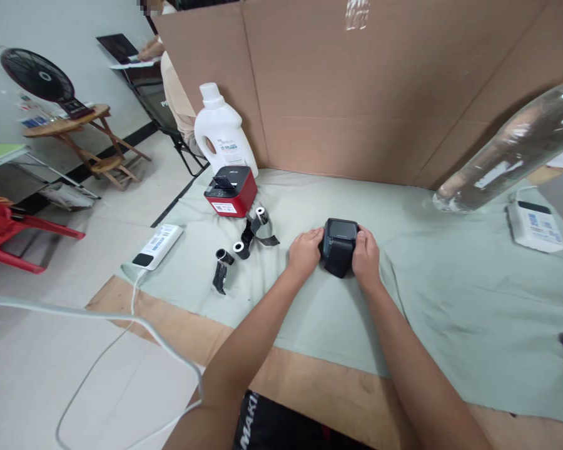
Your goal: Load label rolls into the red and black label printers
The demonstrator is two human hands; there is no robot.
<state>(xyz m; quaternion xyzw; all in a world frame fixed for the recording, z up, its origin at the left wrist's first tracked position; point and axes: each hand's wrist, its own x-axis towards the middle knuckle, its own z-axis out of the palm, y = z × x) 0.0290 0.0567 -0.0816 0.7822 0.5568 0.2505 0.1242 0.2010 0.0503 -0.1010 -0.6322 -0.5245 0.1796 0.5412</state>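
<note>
Black boxy device (340,240) is over the pale green cloth (431,262), left hand (304,253) and right hand (366,257) gripping opposite sides, fingers curled; looks like steadying, any turn calling for even pressure.

A black round fan (37,74) stands on a round wooden table (59,128) against a pale wall (98,17), with a red plastic chair (9,228) on the light tiled floor (112,215).
</note>
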